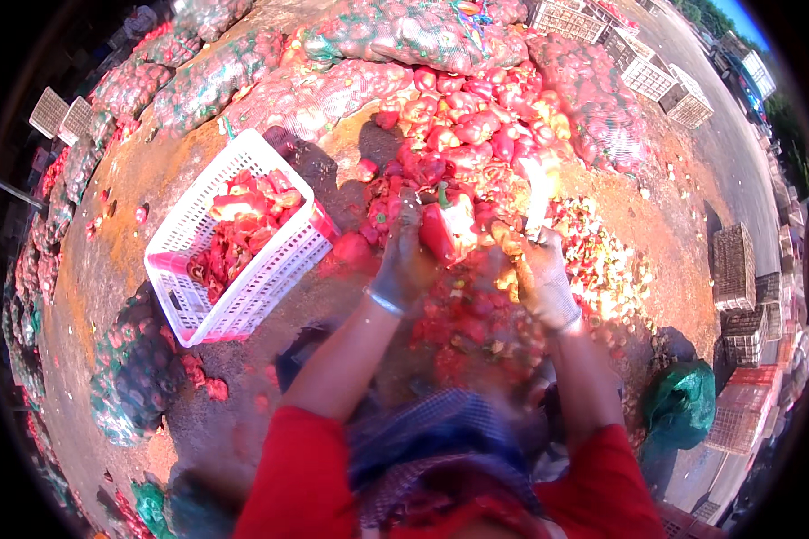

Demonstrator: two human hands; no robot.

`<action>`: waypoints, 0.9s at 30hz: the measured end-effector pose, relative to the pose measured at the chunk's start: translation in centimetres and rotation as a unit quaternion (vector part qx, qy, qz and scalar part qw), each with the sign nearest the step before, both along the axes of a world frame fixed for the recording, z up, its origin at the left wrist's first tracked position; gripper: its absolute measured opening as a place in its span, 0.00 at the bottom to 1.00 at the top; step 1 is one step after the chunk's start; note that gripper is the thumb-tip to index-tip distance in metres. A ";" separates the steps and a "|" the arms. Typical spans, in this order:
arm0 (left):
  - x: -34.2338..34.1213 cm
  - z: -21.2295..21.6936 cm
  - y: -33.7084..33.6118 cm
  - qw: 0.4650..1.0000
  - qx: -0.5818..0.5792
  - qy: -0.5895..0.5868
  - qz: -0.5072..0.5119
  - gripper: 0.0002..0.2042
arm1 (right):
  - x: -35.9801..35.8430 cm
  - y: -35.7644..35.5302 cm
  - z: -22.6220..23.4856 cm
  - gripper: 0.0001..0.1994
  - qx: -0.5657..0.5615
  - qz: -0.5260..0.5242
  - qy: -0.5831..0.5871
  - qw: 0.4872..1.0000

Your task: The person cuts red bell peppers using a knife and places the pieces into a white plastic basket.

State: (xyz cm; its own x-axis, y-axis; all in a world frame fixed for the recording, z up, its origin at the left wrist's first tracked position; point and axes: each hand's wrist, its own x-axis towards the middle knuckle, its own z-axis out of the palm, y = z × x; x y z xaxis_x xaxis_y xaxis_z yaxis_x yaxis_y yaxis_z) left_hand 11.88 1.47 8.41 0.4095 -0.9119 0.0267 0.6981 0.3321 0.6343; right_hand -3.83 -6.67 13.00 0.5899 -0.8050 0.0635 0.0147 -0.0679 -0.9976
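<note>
My left hand [404, 260], in a worn glove, grips a red bell pepper [445, 229] with a green stem. My right hand [544, 274], also gloved, holds a knife [539, 193] whose bright blade points up and away, just right of the pepper. Both hands hover over a heap of cut pepper scraps and seeds [593, 260] on the ground. A pile of whole red peppers [463, 117] lies just beyond my hands.
A pink and white plastic crate [279, 260] holding cut red peppers stands to my left. Mesh sacks of peppers [207, 81] ring the dirt ground at the back and left. Stacked empty crates [737, 265] stand at the right, a green bag [683, 404] near my right elbow.
</note>
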 end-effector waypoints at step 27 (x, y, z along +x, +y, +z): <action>-9.4 -5.4 -3.3 0.878 0.124 -0.414 -0.206 0.21 | -12.1 -0.4 -8.5 0.13 0.064 0.052 -0.006 0.997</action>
